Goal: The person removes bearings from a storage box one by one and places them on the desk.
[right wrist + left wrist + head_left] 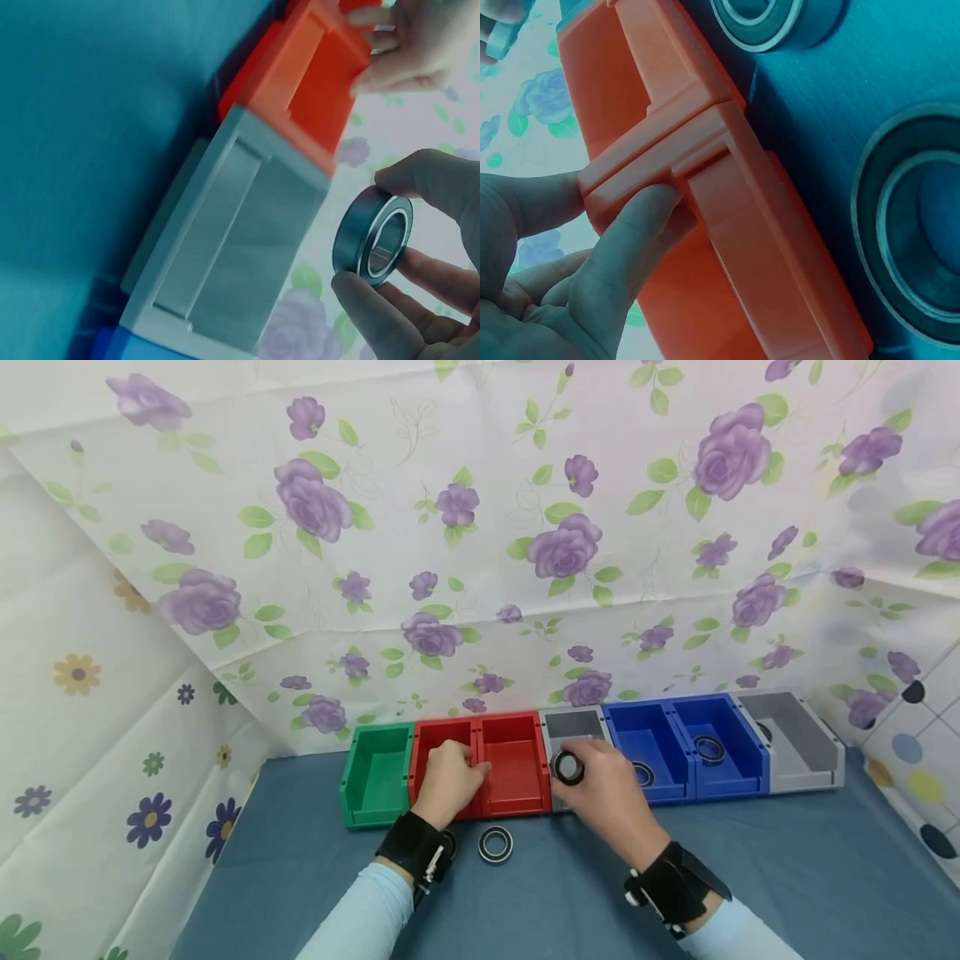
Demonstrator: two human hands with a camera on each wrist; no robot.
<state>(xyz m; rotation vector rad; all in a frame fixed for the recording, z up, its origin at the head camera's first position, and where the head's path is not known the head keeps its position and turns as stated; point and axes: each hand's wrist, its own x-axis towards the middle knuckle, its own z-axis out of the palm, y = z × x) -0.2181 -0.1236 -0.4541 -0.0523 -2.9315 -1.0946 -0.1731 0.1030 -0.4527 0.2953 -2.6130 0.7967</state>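
Note:
My right hand [611, 781] pinches a ball bearing [373, 236] between thumb and fingertips, above the middle grey bin [572, 724]. In the right wrist view the bearing is tilted, its open bore showing. My left hand [448, 781] is at the two red bins [513, 777]. Its thumb and fingers [641, 217] pinch the shared wall between those bins, with fingertips inside the left red bin. Two more ball bearings lie on the table before the red bins: one bearing [496, 844] in full view, the other [449, 843] partly hidden by the left wrist strap.
The bins form one row: a green bin [378, 768] at the left end, two blue bins [656, 735] right of the middle grey one, another grey bin [798, 739] at the right end. Bearings [708, 749] lie in the blue bins and that grey one. A flowered cloth [480, 568] hangs behind.

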